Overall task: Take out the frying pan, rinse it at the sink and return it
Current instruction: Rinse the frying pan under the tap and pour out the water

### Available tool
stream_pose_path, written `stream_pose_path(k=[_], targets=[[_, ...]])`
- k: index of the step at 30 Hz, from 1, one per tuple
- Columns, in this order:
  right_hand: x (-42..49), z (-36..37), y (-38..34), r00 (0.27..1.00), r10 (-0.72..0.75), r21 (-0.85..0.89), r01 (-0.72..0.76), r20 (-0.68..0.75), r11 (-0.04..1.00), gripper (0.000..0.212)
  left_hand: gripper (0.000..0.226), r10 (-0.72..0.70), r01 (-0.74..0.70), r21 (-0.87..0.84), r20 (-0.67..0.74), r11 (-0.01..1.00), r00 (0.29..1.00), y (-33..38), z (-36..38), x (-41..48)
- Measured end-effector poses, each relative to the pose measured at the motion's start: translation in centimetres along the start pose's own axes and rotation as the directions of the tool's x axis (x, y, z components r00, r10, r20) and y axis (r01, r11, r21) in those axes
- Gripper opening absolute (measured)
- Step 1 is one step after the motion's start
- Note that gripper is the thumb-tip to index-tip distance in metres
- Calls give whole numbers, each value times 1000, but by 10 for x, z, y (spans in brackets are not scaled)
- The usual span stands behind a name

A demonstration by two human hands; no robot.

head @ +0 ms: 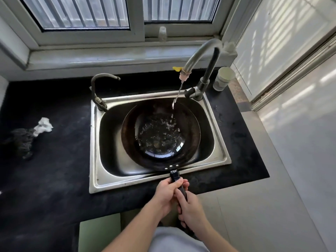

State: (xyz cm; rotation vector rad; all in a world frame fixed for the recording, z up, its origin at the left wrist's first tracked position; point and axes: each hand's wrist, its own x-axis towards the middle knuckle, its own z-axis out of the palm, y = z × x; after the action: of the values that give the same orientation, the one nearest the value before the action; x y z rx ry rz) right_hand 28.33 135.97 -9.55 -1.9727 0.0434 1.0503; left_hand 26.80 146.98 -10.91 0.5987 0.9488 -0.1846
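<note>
Both hands clamp the black handle of the dark round steel frying pan (pixel 145 120), left hand (pixel 168 192) ahead of right hand (pixel 190 210). It sits over the stainless sink (pixel 94 142), catching water from the curved grey tap (pixel 198 53).

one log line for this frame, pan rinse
phase: rinsing | frying pan: in sink, water pooling | faucet: running | left hand: on handle | right hand: on handle, behind left
</note>
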Motion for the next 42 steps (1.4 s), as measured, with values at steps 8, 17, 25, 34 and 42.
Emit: stream_pose_path(k=[8,17,25,34,42], targets=[[-4,1,-9,992,-125,-75,125,4,989,40,11,85,-88,-39,-60,995,995,3,2,-15],[-5,-25,-2,973,-214,-187,227,89,956,41,18,145,-149,-22,-113,989,983,-10,13,-23],[11,-62,-16,959,-264,-223,282,106,933,39,10,172,-176,-38,-94,984,981,-1,56,-13],[15,-65,-42,936,-250,-194,300,247,934,38,11,253,-272,-82,-189,959,949,11,59,-26],[5,-59,-25,943,-170,-115,211,287,971,37,14,266,-276,-4,-252,961,930,-7,47,-34]])
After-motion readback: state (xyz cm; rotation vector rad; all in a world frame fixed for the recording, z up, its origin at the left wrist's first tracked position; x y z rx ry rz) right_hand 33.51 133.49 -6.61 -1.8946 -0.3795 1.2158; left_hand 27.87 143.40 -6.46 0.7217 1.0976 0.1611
